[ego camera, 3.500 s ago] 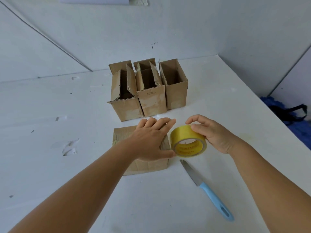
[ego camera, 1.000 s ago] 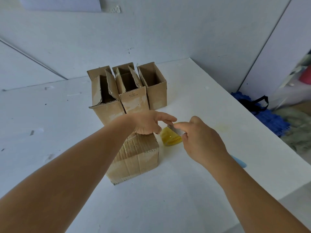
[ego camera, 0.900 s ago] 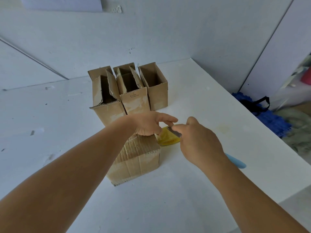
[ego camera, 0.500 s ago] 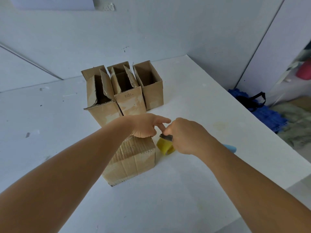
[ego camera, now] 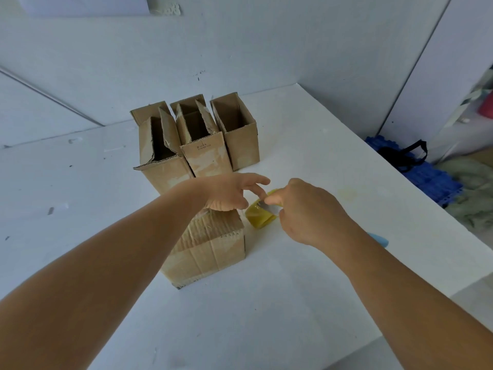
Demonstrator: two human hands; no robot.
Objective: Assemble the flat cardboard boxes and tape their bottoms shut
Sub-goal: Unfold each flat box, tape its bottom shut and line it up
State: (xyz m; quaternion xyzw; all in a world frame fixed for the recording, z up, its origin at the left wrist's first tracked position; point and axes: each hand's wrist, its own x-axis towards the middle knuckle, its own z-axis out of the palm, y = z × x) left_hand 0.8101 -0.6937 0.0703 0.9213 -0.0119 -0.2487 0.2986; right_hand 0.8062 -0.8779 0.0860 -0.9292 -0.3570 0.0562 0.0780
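Right hand grips a knife, its blade laid over the yellow tape roll, prob. to cut the strip. Left hand, just beside, presses fingers onto the box so the bottom stays flat; whether it pinches tape, cannot tell. Beyond the hands, 3 finished boxes stand upright, out of the way.

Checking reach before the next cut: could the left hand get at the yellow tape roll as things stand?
Probably yes. The left hand rests on the near box with fingers stretched toward the tape roll right beside it; nothing lies between, though the right hand holding the knife blade crowds that side.
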